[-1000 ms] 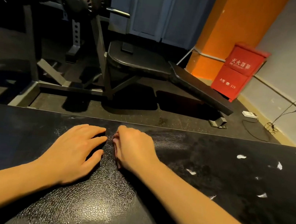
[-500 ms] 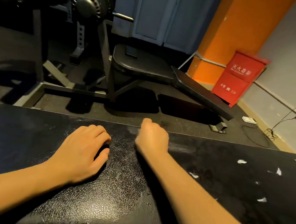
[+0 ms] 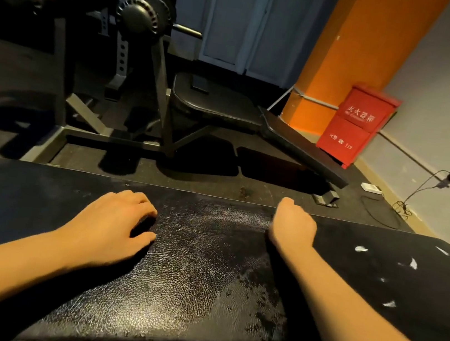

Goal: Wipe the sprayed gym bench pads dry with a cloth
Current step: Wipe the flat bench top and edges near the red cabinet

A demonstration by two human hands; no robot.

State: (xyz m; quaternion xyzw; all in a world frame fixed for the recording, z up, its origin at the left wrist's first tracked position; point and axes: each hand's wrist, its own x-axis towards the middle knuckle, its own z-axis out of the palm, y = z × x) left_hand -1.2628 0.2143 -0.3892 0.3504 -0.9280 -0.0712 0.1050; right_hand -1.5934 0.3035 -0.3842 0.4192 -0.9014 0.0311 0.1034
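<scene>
My left hand [image 3: 104, 228] rests on the near bench pad [image 3: 38, 201], fingers [image 3: 144, 205] relaxed. My right hand [image 3: 292, 227] curls at the far edge, gripping what I cannot tell. I'd wipe overlapping strokes across the wet sheen [image 3: 189, 267] between them.
</scene>
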